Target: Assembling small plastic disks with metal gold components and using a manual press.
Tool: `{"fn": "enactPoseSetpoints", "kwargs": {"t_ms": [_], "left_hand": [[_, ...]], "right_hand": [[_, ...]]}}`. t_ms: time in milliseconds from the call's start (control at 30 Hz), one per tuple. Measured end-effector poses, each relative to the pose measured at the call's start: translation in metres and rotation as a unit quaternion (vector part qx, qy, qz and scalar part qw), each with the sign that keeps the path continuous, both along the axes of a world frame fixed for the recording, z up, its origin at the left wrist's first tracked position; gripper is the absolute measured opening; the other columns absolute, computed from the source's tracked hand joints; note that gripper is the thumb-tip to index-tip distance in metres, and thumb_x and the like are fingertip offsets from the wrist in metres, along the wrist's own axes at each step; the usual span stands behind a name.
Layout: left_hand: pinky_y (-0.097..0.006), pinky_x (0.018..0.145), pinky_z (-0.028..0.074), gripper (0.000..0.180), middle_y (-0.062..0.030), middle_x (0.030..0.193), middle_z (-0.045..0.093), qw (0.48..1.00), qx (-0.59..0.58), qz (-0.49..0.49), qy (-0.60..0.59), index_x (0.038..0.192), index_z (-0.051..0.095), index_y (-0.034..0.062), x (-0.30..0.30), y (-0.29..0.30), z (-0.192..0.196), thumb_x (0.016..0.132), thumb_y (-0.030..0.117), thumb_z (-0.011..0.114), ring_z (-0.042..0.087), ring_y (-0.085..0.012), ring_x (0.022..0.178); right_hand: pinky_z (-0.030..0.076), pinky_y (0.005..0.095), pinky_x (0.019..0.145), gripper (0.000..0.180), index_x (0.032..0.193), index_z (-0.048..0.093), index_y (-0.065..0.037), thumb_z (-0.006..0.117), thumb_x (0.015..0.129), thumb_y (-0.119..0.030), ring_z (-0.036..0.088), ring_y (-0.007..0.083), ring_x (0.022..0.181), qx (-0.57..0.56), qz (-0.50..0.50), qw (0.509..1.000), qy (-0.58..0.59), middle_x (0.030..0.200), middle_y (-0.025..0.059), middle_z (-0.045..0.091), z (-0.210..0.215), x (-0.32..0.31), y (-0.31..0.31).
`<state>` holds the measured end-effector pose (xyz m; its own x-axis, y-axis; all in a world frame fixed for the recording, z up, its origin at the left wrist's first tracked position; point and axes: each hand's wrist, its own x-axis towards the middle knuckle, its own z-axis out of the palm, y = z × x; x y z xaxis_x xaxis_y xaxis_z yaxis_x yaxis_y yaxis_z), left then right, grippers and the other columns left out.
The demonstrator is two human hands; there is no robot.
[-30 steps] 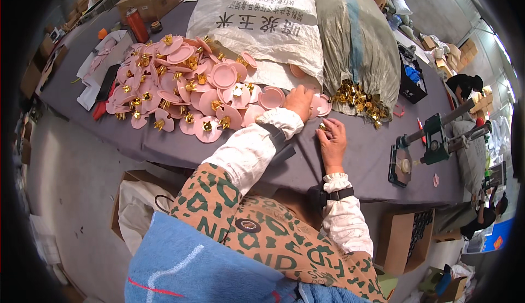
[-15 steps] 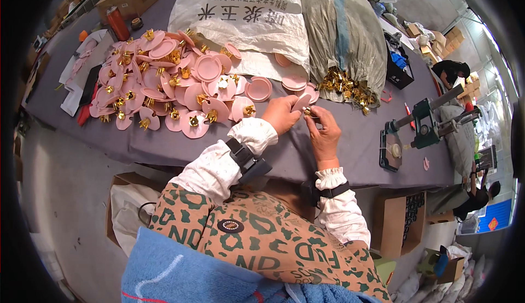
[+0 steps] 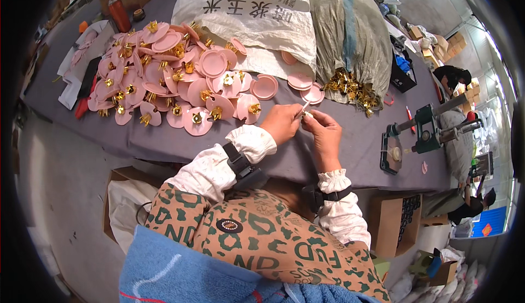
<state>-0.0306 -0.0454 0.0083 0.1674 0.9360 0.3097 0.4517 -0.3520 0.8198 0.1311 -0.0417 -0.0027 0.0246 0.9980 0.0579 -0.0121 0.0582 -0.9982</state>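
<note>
Over the table's front part my two hands meet. My left hand (image 3: 280, 124) is closed on a thin pink disc (image 3: 306, 105), which now shows nearly edge-on. Against it, the thumb and fingers of my right hand (image 3: 326, 134) pinch a small gold clip, mostly hidden by the fingertips. Left of my hands lies a heap of pink discs (image 3: 212, 63), many carrying gold clips (image 3: 197, 118). Just beyond my fingers rest a few plain pink discs (image 3: 313, 93). Loose gold clips (image 3: 350, 89) spill from the mouth of a grey-green woven sack (image 3: 358, 35).
A white woven sack (image 3: 246, 19) stands at the back. To the right is a green hand press (image 3: 424, 125) on the grey tablecloth (image 3: 350, 161). An orange-red bottle (image 3: 118, 13) stands far left. Open cardboard boxes (image 3: 385, 224) sit below the table edge. Other people (image 3: 474, 202) are at the far right.
The pink disc has turned from showing its face to nearly edge-on. My fingers have drawn closer over the gold clip, hiding it. The view has shifted slightly.
</note>
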Motion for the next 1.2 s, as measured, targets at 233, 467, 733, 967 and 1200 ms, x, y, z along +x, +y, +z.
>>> {"fn": "enactPoseSetpoints", "kwargs": {"t_ms": [233, 467, 733, 967, 1200], "left_hand": [[-0.042, 0.076, 0.052, 0.026, -0.0224, 0.092, 0.067, 0.998, 0.03, 0.048, 0.034, 0.1, 0.064, 0.0003, -0.087, 0.036, 0.036, 0.077, 0.006, 0.057, 0.065, -0.0384, 0.084], [-0.039, 0.085, 0.05, 0.027, -0.0152, 0.105, 0.067, 0.945, 0.108, 0.083, 0.296, 0.104, 0.066, 0.0028, -0.108, 0.109, 0.053, 0.078, 0.005, 0.061, 0.062, -0.0315, 0.098], [-0.036, 0.086, 0.051, 0.023, -0.0007, 0.132, 0.052, 0.757, 0.08, -0.139, 0.634, 0.1, 0.072, 0.0119, -0.06, 0.203, 0.007, 0.082, 0.016, 0.06, 0.054, -0.0227, 0.113], [-0.04, 0.09, 0.049, 0.031, -0.011, 0.117, 0.059, 0.876, -0.079, -0.038, 0.475, 0.112, 0.064, 0.0115, -0.054, 0.231, -0.013, 0.083, 0.01, 0.055, 0.058, -0.0301, 0.107], [-0.036, 0.089, 0.05, 0.033, -0.0046, 0.112, 0.064, 0.91, 0.106, -0.177, 0.36, 0.109, 0.069, 0.0117, -0.051, 0.159, 0.018, 0.078, 0.003, 0.062, 0.059, -0.0283, 0.102]], "right_hand": [[0.054, 0.0246, 0.074, 0.027, 0.11, 0.066, 0.001, 0.072, 0.085, -0.007, 0.064, 0.0119, 0.086, -0.02, 0.086, 0.995, 0.044, 0.098, 0.0055, 0.069, 0.014, -0.012, 0.022], [0.052, 0.0257, 0.079, 0.024, 0.108, 0.068, -0.002, 0.068, 0.085, -0.008, 0.067, 0.0117, 0.084, 0.038, -0.084, 0.98, -0.174, 0.096, 0.0066, 0.072, -0.037, 0.083, 0.077], [0.047, 0.0376, 0.093, 0.036, 0.109, 0.066, -0.009, 0.06, 0.075, 0.002, 0.057, 0.0311, 0.106, 0.294, -0.062, 0.823, -0.482, 0.117, 0.0069, 0.065, -0.013, 0.089, 0.129], [0.047, 0.0378, 0.089, 0.024, 0.098, 0.067, -0.009, 0.063, 0.075, -0.003, 0.054, 0.0301, 0.107, 0.263, -0.05, 0.747, -0.608, 0.115, 0.0041, 0.063, -0.025, 0.083, 0.169], [0.046, 0.0403, 0.089, 0.025, 0.093, 0.069, -0.011, 0.077, 0.07, -0.015, 0.054, 0.0273, 0.107, 0.24, -0.017, 0.79, -0.563, 0.113, 0.003, 0.063, -0.02, 0.11, 0.126]]}}
